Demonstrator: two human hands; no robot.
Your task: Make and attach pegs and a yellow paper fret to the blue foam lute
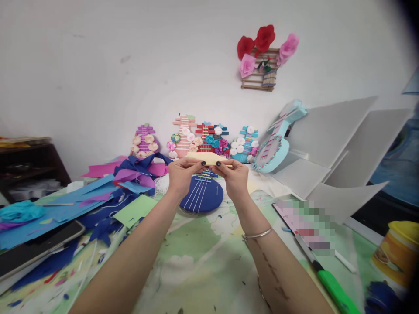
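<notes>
Between both hands, at the middle of the view, a strip of pale yellow paper [207, 157] is stretched out. My left hand [182, 173] pinches its left part between thumb and fingers. On the other side, my right hand [235, 174] pinches it in the same way, with the two thumb tips close together. Behind and below the hands lies a dark blue round-bodied paper instrument [203, 196] with white strings; its neck is partly hidden by the hands and the paper.
Several flower-trimmed paper instruments [145, 139] stand along the wall. Coloured paper scraps [137, 179] and a phone [39, 248] lie at left. At right are a light blue instrument [273, 152], grey boards [343, 139], a green-handled tool [337, 292] and a yellow cup [397, 248].
</notes>
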